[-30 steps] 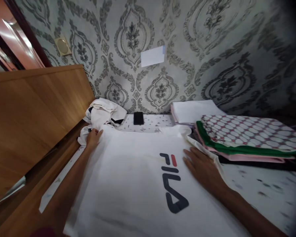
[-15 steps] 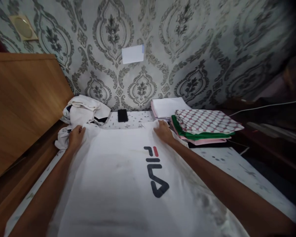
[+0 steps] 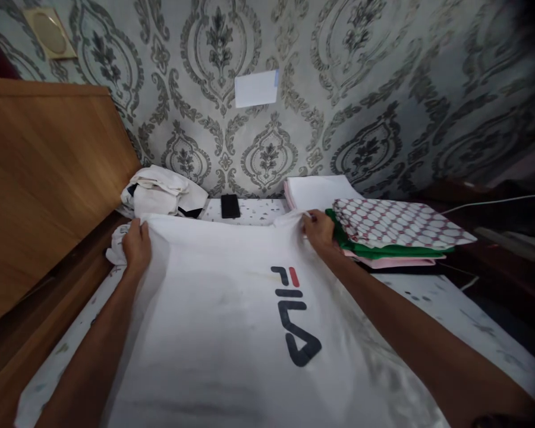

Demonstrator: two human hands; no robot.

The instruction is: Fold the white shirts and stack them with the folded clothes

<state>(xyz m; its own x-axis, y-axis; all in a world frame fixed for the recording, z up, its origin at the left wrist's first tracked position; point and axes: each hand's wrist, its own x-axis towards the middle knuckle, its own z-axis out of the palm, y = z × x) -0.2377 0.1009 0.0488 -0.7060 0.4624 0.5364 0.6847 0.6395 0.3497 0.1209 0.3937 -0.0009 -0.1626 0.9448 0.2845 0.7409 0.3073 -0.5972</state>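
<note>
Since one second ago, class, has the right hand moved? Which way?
Yes. Judged against the white rectangle on the wall, the right hand has moved farther forward and slightly left, now pinching the white cloth.

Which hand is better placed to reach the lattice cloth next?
Likely the right hand: it grips the white FILA fabric close to the lattice cloth; the left hand grips the fabric's opposite side, near crumpled clothes.

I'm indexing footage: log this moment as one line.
left hand: grips white FILA cloth | right hand: grips its far edge | folded stack: beside right hand
</note>
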